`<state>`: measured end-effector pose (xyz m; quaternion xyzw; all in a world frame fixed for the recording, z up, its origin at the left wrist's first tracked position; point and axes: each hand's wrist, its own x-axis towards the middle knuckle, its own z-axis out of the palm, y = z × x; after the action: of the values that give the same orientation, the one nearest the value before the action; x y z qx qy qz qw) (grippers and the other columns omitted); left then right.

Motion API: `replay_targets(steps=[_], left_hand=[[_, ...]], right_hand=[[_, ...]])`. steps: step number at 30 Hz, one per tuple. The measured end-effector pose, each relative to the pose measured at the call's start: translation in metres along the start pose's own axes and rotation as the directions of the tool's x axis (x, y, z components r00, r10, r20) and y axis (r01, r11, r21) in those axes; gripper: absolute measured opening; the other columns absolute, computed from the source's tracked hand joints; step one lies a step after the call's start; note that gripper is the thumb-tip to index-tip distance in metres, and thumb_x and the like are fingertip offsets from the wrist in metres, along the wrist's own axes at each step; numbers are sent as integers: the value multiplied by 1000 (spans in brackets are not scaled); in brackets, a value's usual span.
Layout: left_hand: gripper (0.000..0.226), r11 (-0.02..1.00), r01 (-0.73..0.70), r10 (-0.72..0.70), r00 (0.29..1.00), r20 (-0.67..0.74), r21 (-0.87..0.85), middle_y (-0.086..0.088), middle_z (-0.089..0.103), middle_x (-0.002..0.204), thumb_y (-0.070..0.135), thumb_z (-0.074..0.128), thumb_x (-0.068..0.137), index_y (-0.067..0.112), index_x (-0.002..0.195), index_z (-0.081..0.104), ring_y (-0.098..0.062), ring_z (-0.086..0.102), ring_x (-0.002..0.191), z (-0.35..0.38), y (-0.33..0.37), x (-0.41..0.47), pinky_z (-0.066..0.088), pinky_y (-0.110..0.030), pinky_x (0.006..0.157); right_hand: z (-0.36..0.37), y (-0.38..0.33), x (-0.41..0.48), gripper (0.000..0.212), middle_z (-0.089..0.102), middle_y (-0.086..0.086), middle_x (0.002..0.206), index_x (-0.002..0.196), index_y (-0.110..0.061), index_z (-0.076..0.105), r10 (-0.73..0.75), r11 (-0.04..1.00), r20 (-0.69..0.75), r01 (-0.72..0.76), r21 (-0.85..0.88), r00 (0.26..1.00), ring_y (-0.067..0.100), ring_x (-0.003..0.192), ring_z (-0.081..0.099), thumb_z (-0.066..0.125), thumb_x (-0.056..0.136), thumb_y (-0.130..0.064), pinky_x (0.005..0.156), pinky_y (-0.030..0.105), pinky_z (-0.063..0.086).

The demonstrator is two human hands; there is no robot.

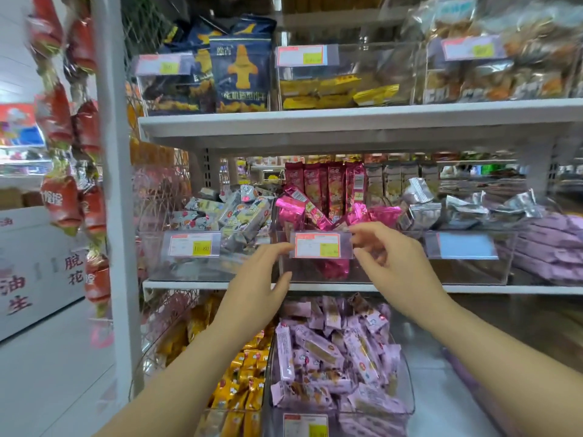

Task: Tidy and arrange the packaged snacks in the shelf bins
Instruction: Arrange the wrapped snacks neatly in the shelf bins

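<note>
On the middle shelf, a clear bin point(315, 275) holds magenta snack packets point(303, 209), some lying loose and some standing at the back. A price label point(318, 246) hangs on the bin's front. My left hand point(258, 282) reaches up with straight fingers, and its fingertips touch the label's left edge. My right hand point(388, 253) is at the label's right end, where its curled index finger and thumb pinch the label. Neither hand holds a packet.
A bin of cartoon-print packets point(233, 212) sits to the left and a bin of silver packets point(457, 209) to the right. Below are lilac packets point(334, 351) and yellow packets point(243, 380). Navy bags point(241, 70) fill the top shelf. Red packs point(60, 203) hang on the left post.
</note>
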<state>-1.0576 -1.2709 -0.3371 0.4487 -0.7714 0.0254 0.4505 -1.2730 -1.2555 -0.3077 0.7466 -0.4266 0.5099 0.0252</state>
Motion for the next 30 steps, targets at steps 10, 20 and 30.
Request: replay_targets(steps=[10, 20, 30], left_hand=[[26, 984, 113, -158, 909, 387, 137, 9, 58, 116, 27, 58, 93, 29, 118, 59, -10, 55, 108, 57, -58, -68, 46, -32, 92], [47, 909, -106, -156, 809, 566, 402, 14, 58, 117, 53, 55, 88, 42, 132, 45, -12, 40, 120, 77, -84, -91, 32, -28, 93], [29, 980, 72, -141, 908, 395, 185, 31, 49, 100, 62, 53, 81, 40, 96, 64, -4, 42, 115, 80, -98, -75, 35, -39, 103]], right_hand=[[71, 57, -70, 14, 67, -14, 86, 100, -24, 69, 133, 990, 431, -141, -11, 892, 1, 81, 59, 61, 90, -17, 68, 8, 41], [134, 83, -95, 41, 63, -6, 110, 127, -33, 54, 147, 985, 741, -164, -51, 655, 7, 93, 58, 64, 88, -29, 85, 30, 50], [124, 88, -88, 56, 59, -7, 85, 122, -59, 37, 180, 954, 430, -264, 143, 885, 4, 63, 51, 67, 86, -29, 64, 17, 46]])
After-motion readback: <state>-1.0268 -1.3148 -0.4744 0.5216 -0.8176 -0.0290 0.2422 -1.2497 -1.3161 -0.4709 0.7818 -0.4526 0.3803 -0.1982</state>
